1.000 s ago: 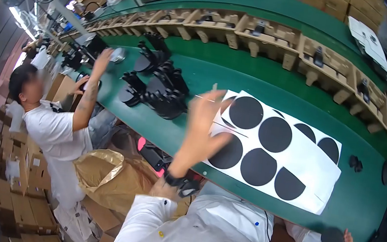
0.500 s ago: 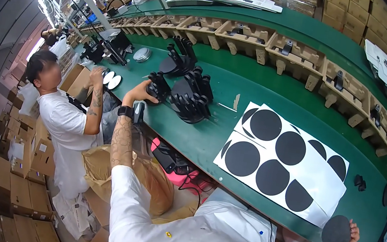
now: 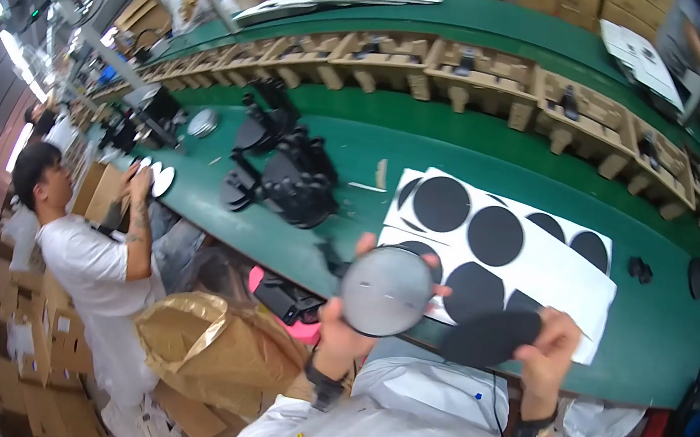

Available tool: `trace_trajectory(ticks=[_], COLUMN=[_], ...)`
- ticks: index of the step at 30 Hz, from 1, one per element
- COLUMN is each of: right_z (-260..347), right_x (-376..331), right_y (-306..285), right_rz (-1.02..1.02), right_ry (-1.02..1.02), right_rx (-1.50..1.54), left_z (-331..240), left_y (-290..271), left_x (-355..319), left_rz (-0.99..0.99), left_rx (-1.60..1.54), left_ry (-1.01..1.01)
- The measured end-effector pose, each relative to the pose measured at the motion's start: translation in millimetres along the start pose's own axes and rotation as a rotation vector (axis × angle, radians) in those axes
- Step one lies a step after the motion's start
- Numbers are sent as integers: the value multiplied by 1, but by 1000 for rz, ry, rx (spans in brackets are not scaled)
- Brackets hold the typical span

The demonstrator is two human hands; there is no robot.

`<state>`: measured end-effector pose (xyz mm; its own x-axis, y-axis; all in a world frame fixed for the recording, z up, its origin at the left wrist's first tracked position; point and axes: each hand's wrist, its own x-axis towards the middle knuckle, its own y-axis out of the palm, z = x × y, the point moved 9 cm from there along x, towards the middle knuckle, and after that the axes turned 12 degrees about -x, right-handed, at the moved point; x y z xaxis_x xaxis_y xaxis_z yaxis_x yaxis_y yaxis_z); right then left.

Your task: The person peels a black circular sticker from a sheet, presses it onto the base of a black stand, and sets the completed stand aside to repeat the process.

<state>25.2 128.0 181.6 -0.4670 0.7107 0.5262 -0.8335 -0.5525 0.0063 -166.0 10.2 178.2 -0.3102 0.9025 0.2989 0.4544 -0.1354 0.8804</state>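
Since the earlier frame, we note that the left hand [image 3: 341, 333] has moved from the black stands [image 3: 297, 180] to lower centre, where it holds a round grey base [image 3: 385, 290], while the right hand [image 3: 551, 345] has brought a black disc [image 3: 490, 338] inward from the lower right.

At the left of the frame we record a co-worker [image 3: 95, 250] in white, hands beside pale discs [image 3: 162, 180]. Left of centre, on the green table [image 3: 352, 143], the black stands form a blurred cluster; whether their undersides carry discs we cannot tell.

At lower centre the left hand grips the round grey base by its rim, grey face toward us; a dark part juts out at its left, too blurred to identify. Just right of this, the right hand pinches the black disc at its right end. We judge the two pieces unjoined: the visible face bears no black disc.

Right of centre lie white sheets [image 3: 569, 285] with several black discs remaining, some partly covered; how many have been taken we cannot establish. Farther right sit small black parts [image 3: 640, 270], with neither hand touching them
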Motion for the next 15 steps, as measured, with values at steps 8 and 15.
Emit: trace_trajectory(ticks=[8, 15], right_z=[5, 5], right_x=[7, 6], right_y=[-23, -48], right_rz=[-25, -80], right_ry=[420, 412], right_rx=[431, 417], left_z=[118, 139], left_y=[53, 56], left_x=[37, 44], left_rz=[-2, -54], left_rx=[119, 159], left_ry=[-76, -77])
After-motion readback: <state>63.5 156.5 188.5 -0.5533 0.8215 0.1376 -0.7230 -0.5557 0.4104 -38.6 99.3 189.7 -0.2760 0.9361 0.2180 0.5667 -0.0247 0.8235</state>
